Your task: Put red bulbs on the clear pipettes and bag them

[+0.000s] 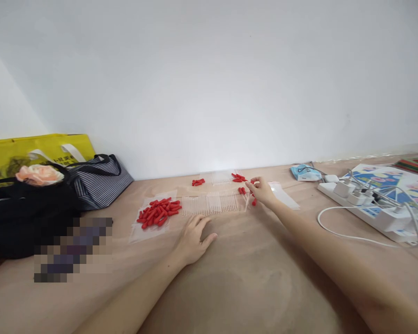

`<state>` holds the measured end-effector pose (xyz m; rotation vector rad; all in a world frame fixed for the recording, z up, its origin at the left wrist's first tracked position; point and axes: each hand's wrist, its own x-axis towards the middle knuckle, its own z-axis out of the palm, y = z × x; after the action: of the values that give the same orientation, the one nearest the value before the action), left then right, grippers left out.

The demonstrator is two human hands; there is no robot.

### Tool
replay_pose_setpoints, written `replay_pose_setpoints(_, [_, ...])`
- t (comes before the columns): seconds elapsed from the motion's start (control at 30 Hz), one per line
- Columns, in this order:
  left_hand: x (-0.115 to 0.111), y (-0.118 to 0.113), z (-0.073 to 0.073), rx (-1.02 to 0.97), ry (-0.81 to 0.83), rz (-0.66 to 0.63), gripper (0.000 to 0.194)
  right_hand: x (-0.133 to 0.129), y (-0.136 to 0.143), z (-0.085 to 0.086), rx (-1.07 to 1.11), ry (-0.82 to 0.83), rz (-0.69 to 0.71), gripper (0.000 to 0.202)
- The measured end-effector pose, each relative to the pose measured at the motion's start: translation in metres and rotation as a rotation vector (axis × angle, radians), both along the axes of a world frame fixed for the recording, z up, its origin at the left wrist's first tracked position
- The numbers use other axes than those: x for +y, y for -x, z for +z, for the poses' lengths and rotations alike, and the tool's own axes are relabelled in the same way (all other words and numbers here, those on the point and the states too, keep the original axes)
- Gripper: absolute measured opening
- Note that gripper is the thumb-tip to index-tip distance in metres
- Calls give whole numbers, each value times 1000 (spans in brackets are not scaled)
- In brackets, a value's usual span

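Note:
My left hand (pixel 195 239) rests on the wooden table, fingers apart, with nothing in it. Just beyond it lies a row of thin clear sticks (pixel 209 204), side by side. To its left, a pile of small elongated red pieces (pixel 158 213) lies on a clear plastic bag (pixel 135 234). My right hand (pixel 260 191) is at the right end of the row, its fingertips pinched on a thin clear stick (pixel 247 202). A few red pieces (pixel 242 190) lie beside these fingers, and they partly hide others. Farther back are two more small clusters of red pieces (pixel 198 182).
A clear bag (pixel 284 195) lies right of my right hand. On the right are a blue mask packet (pixel 305 172), a white power strip (pixel 365 211) with cables, and printed sheets (pixel 386 181). Bags (pixel 101 181) stand at left near a blurred-out object (pixel 75 248). A wall closes the back.

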<state>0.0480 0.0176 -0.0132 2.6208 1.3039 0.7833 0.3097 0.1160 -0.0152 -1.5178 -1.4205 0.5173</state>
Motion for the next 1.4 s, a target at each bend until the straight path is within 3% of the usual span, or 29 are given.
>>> replay_pose_setpoints(0.13, [0,-1,1,5,0,-27,17,22,-3,-3,-193,28,-7,24])
replay_pose_setpoints(0.37, [-1,0,-1,-2,-2,-52,15,38,14,-8,-477,105,-29,21])
replay_pose_setpoints(0.77, [1,0,-2,-7,-4,-64,16,2,37,7,-716,254,-64,24])
replay_pose_setpoints(0.93, [0,0,-2,-12,-9,-47,16,-3,47,9,-726,326,-116,18])
replay_pose_setpoints(1.2, [1,-1,-2,0,3,-43,16,-12,56,15,-628,357,-68,9])
replay_pose_setpoints(1.4, [3,-4,-1,-23,-26,-29,22,-45,72,17,-352,229,184,19])
